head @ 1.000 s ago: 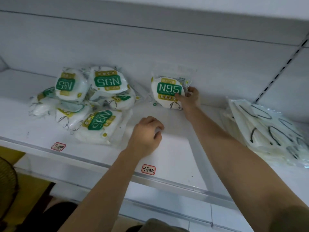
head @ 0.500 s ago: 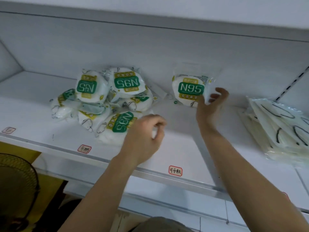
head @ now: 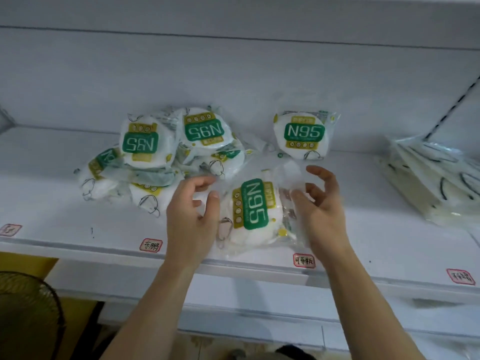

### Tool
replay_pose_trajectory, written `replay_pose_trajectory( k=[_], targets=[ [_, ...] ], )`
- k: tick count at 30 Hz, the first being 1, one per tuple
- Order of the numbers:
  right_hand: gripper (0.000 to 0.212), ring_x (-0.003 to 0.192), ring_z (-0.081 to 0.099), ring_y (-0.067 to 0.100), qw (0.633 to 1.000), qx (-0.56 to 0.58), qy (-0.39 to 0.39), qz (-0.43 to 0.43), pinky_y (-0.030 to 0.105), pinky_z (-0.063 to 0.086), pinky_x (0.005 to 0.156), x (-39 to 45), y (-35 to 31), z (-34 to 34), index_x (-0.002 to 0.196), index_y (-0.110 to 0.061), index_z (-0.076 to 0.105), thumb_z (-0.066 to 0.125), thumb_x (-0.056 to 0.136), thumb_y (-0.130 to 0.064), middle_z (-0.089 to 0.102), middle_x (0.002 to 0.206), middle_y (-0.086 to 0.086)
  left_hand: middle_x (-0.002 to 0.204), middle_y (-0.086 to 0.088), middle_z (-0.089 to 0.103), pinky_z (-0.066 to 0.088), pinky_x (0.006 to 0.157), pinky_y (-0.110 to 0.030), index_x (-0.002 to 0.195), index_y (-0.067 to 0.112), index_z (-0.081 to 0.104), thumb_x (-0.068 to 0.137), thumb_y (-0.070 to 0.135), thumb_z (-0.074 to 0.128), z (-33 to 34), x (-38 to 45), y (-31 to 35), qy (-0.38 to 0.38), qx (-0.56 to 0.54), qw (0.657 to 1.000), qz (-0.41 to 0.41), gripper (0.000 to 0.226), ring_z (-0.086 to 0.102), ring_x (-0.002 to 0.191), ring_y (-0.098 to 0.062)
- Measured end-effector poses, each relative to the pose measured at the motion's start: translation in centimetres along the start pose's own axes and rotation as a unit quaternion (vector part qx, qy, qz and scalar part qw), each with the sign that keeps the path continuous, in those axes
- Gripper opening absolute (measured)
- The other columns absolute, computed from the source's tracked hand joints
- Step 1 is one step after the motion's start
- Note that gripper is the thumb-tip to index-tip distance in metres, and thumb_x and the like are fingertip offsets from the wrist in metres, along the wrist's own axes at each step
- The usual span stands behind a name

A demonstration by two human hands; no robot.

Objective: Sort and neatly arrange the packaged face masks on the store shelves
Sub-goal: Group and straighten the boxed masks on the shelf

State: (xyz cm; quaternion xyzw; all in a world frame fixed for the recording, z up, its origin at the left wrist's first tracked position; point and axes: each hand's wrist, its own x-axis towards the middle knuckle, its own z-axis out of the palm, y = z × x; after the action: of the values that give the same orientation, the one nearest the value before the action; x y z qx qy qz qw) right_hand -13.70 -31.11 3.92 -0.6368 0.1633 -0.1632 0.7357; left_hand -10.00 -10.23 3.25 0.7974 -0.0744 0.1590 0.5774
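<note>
A white store shelf (head: 78, 203) is being seen from above and in front, its white back panel (head: 233, 74) filling the upper part of the view. A loose heap of N95 mask packets (head: 161, 157) is lying left of centre on the shelf, the packets overlapping one another and turned at different angles. At the right end, a leaning stack of clear-wrapped masks with black ear loops (head: 436, 183) is resting on the shelf. A dark fan grille (head: 23, 315) is showing at the lower left, below the shelf.

One N95 packet (head: 301, 135) is being propped upright against the back panel, its label readable the right way up, apart from the heap. Another N95 packet (head: 255, 214) is being held between the two hands near the front edge of the shelf, its label turned sideways. The left hand (head: 192, 216) is being kept at the packet's left edge with thumb and fingers loosely curved; whether it is gripping the wrapper cannot be told. The right hand (head: 319, 203) is being curled around the packet's clear right margin, thumb against the wrapper. Small red-bordered handwritten labels (head: 304, 261) are being displayed along the shelf's front edge.
</note>
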Motion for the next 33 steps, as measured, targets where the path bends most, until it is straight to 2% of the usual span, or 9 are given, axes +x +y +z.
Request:
replay_pose_trajectory(
  k=[3, 7, 10, 12, 14, 18, 21, 25, 33],
  targets=[
    [0.046, 0.083, 0.072, 0.030, 0.998, 0.056, -0.035, -0.003, 0.038, 0.060, 0.066, 0.1, -2.1, -2.2, 0.130, -0.021, 0.051, 0.057, 0.096, 0.010, 0.071, 0.100, 0.020, 0.121, 0.014, 0.069, 0.052, 0.086, -0.018, 0.135, 0.025, 0.055, 0.095, 0.027, 0.071, 1.0, 1.4, 0.5, -0.121, -0.173, 0.968, -0.139, 0.043, 0.065, 0.110, -0.001],
    [0.039, 0.087, 0.073, 0.034, 0.996, 0.068, -0.057, -0.009, 0.041, 0.059, 0.074, 0.8, -3.3, -3.1, 0.122, -0.018, 0.054, 0.059, 0.096, 0.010, 0.066, 0.094, 0.019, 0.124, -0.011, 0.073, 0.055, 0.096, -0.047, 0.145, 0.005, 0.048, 0.088, 0.026, 0.077, 3.5, 2.1, 1.1, -0.255, -0.333, 0.849, -0.321, 0.068, 0.070, 0.114, -0.030],
    [0.037, 0.083, 0.076, 0.033, 0.999, 0.024, -0.037, -0.030, 0.037, 0.059, 0.067, 1.7, -4.8, -3.4, 0.120, -0.017, 0.053, 0.064, 0.094, 0.008, 0.068, 0.083, 0.008, 0.125, -0.021, 0.071, 0.051, 0.107, -0.052, 0.132, -0.012, 0.055, 0.085, 0.018, 0.072, 4.3, 1.9, 1.1, -0.238, -0.384, 0.815, -0.363, 0.058, 0.066, 0.121, -0.037],
    [0.040, 0.077, 0.077, 0.032, 0.996, -0.051, -0.023, -0.067, 0.032, 0.056, 0.054, 2.4, -6.2, -3.9, 0.119, -0.017, 0.053, 0.070, 0.091, 0.006, 0.069, 0.077, 0.004, 0.122, -0.019, 0.073, 0.054, 0.103, -0.049, 0.124, -0.005, 0.064, 0.084, 0.021, 0.071, 4.4, 2.0, 0.9, -0.207, -0.419, 0.796, -0.384, 0.049, 0.068, 0.116, -0.034],
    [0.042, 0.067, 0.076, 0.026, 0.985, -0.137, -0.018, -0.104, 0.028, 0.052, 0.047, 3.0, -7.3, -3.9, 0.116, -0.019, 0.056, 0.077, 0.087, 0.003, 0.071, 0.074, 0.002, 0.123, -0.014, 0.073, 0.058, 0.094, -0.043, 0.125, 0.005, 0.069, 0.086, 0.028, 0.069, 4.3, 2.3, 0.9, -0.196, -0.426, 0.792, -0.391, 0.046, 0.071, 0.111, -0.028],
    [0.038, 0.059, 0.070, 0.018, 0.973, -0.166, 0.048, -0.150, 0.024, 0.047, 0.046, 3.1, -7.2, -3.4, 0.114, -0.020, 0.061, 0.080, 0.086, -0.004, 0.074, 0.078, 0.002, 0.126, -0.013, 0.072, 0.052, 0.104, -0.050, 0.127, 0.012, 0.069, 0.099, 0.029, 0.061, 4.7, 2.9, 1.2, -0.167, -0.457, 0.778, -0.397, 0.034, 0.068, 0.119, -0.030],
    [0.035, 0.071, 0.068, 0.013, 0.988, -0.033, 0.112, -0.105, 0.026, 0.053, 0.063, 2.7, -5.8, -3.7, 0.119, -0.018, 0.063, 0.079, 0.088, -0.024, 0.077, 0.094, 0.003, 0.122, -0.013, 0.074, 0.061, 0.090, -0.048, 0.126, 0.011, 0.068, 0.101, 0.027, 0.060, 4.5, 3.2, 1.4, -0.125, -0.486, 0.770, -0.395, 0.031, 0.073, 0.110, -0.030],
    [0.022, 0.087, 0.070, 0.023, 0.998, 0.019, 0.027, 0.062, 0.050, 0.056, 0.099, 1.0, -1.2, -2.5, 0.101, -0.012, 0.070, 0.075, 0.091, -0.032, 0.076, 0.095, 0.010, 0.120, -0.014, 0.074, 0.063, 0.082, -0.047, 0.130, 0.009, 0.066, 0.101, 0.028, 0.059, 4.2, 3.6, 0.9, -0.102, -0.500, 0.773, -0.376, 0.035, 0.075, 0.105, -0.027],
    [0.016, 0.077, 0.066, 0.020, 0.990, 0.087, 0.110, 0.006, 0.032, 0.055, 0.074, 2.2, -3.1, -2.7, 0.087, -0.010, 0.066, 0.061, 0.102, -0.014, 0.070, 0.081, 0.004, 0.107, -0.007, 0.076, 0.058, 0.081, -0.033, 0.113, 0.012, 0.071, 0.093, 0.017, 0.064, 6.0, 2.3, 0.3, -0.113, -0.510, 0.784, -0.336, 0.022, 0.072, 0.095, -0.020]
  ],
)
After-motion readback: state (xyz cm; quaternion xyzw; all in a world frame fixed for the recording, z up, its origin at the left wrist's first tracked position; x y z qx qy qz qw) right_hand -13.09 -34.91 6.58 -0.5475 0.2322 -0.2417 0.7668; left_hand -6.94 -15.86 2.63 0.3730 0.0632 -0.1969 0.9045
